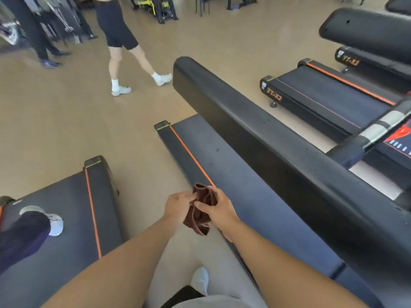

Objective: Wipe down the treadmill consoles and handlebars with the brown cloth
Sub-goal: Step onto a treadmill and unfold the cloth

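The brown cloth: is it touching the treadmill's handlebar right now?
No, the brown cloth is bunched between the left hand and right hand, held apart from the black handlebar.

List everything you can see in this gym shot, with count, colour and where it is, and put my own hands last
brown cloth: one, brown, bunched between both hands at lower centre.
treadmill decks: four at least partly in view, black with orange stripes, from lower left to upper right.
handlebar: one, black, long bar running from centre to lower right.
console: one, black with red graphics, right edge, partly cut off.
walking person: one, black shorts, white socks and shoes, upper left.
weight machines: several, black and yellow, top edge.
floor: tan.
left hand: one, pinching the cloth.
right hand: one, gripping the cloth.
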